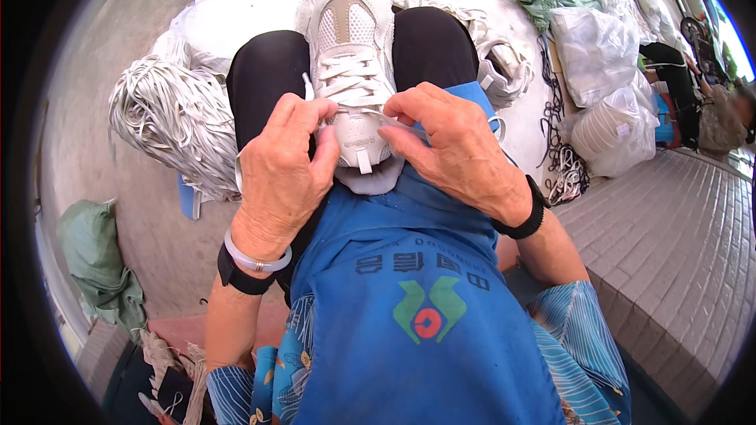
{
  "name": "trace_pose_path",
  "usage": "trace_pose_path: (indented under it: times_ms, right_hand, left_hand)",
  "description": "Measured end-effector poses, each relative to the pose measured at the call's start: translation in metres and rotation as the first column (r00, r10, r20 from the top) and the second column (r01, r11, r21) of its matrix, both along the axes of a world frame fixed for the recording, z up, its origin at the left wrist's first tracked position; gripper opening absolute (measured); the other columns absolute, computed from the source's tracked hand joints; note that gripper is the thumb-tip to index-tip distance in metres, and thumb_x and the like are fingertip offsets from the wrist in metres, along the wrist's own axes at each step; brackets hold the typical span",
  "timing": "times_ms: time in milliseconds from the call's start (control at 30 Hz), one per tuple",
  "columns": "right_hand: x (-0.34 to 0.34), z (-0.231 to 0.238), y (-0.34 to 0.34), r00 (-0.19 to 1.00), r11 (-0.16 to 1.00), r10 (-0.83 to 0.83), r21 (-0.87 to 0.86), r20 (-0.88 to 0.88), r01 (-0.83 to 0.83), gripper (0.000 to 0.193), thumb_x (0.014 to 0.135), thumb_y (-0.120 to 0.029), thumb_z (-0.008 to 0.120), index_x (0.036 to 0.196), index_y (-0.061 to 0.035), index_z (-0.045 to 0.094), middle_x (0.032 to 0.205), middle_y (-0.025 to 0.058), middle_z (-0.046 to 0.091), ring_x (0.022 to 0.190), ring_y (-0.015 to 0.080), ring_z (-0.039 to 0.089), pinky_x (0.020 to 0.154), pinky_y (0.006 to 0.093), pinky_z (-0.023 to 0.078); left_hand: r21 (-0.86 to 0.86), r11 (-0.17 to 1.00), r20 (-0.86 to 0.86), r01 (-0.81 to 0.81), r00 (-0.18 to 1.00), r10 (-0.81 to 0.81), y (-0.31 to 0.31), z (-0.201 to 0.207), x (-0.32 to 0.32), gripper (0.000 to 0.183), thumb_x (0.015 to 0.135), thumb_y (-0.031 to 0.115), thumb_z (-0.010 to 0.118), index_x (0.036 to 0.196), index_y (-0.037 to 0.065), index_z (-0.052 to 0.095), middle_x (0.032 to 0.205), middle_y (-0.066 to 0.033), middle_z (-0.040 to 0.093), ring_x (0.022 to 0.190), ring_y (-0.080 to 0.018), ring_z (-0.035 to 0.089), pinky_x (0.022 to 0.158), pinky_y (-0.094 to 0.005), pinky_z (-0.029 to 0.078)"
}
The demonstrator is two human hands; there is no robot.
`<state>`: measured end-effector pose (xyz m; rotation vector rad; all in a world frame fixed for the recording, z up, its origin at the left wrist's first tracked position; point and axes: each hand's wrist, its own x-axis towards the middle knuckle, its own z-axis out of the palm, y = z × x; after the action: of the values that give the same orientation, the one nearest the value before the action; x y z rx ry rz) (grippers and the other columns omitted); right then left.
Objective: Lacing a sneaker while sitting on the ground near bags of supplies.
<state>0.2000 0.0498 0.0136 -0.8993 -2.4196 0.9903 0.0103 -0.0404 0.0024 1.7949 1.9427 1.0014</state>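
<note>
A white sneaker (351,35) with a beige-striped mesh toe rests between my knees, toe pointing away from me and tongue toward me. Its white shoelace (350,79) crosses back and forth over the eyelets. At the left edge of the tongue, my left hand (285,159) is closed in a pinch on the lace, and a lace tip sticks up beside its fingers. My right hand (450,149) pinches the lace on the other side, thumb and forefinger together near the top eyelets. The fingers partly hide both lace ends.
A thick bundle of white laces (175,122) lies to the left. Another pale sneaker (505,71) sits beyond my right knee, near dark laces (549,90) and clear plastic bags (594,55). A green sack (96,252) stands at far left. Another person (720,118) is at far right.
</note>
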Motion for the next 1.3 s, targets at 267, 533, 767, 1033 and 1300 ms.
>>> trace_pose_path:
  times_ms: [267, 533, 767, 1033, 1300]
  right_hand:
    - [-0.001, -0.006, -0.004, 0.998, 1.0, -0.011, 0.012, -0.066, 0.012, 0.014, 0.084, -0.007, 0.07, 0.095, -0.0014, 0.063, 0.083, 0.012, 0.063, 0.073, 0.0275, 0.064, 0.065, 0.035, 0.05]
    - [0.005, -0.01, -0.004, 0.999, 1.0, -0.024, -0.009, -0.027, 0.024, 0.014, 0.084, -0.008, 0.07, 0.094, -0.0013, 0.063, 0.082, 0.0132, 0.063, 0.073, 0.0292, 0.064, 0.065, 0.0365, 0.05]
    - [0.005, -0.011, -0.001, 0.997, 1.0, -0.014, -0.009, -0.076, 0.014, 0.015, 0.084, -0.009, 0.07, 0.094, -0.0005, 0.063, 0.082, 0.0137, 0.063, 0.072, 0.0298, 0.064, 0.064, 0.0369, 0.05]
    - [0.005, -0.014, -0.002, 0.994, 0.999, -0.018, -0.051, -0.104, 0.013, 0.015, 0.086, -0.01, 0.07, 0.093, 0.0004, 0.063, 0.081, 0.0142, 0.063, 0.071, 0.0292, 0.065, 0.063, 0.0364, 0.05]
    - [-0.005, -0.012, -0.004, 0.988, 0.999, -0.035, -0.044, -0.151, 0.029, 0.014, 0.085, -0.015, 0.069, 0.09, -0.0035, 0.063, 0.08, 0.0131, 0.061, 0.071, 0.0346, 0.063, 0.063, 0.0427, 0.05]
  left_hand:
    - [-0.01, 1.0, -0.143, 0.026, 0.989, -0.027, 0.007, 0.001, -0.003, 0.02, 0.081, -0.005, 0.061, 0.1, 0.002, 0.063, 0.083, -0.0108, 0.058, 0.069, -0.0248, 0.061, 0.061, -0.0347, 0.048]
    - [0.024, 1.0, -0.094, 0.004, 0.996, -0.002, 0.001, -0.002, -0.005, 0.017, 0.083, -0.006, 0.061, 0.098, 0.002, 0.064, 0.081, -0.01, 0.057, 0.068, -0.0217, 0.061, 0.061, -0.0316, 0.049]
    - [-0.079, 0.995, -0.157, 0.066, 0.984, -0.078, 0.008, 0.007, -0.011, 0.012, 0.082, -0.006, 0.061, 0.092, 0.001, 0.062, 0.081, -0.0095, 0.056, 0.067, -0.0215, 0.06, 0.06, -0.0309, 0.048]
    - [0.05, 0.999, -0.112, -0.009, 0.994, 0.014, 0.001, 0.002, -0.001, 0.015, 0.079, -0.003, 0.063, 0.092, 0.005, 0.061, 0.083, -0.0083, 0.057, 0.064, -0.0292, 0.061, 0.056, -0.0376, 0.049]
    - [-0.006, 1.0, -0.034, 0.0, 0.999, 0.0, 0.005, 0.0, -0.011, 0.009, 0.082, -0.002, 0.066, 0.087, 0.002, 0.059, 0.078, -0.004, 0.056, 0.06, -0.0128, 0.051, 0.052, -0.0271, 0.041]
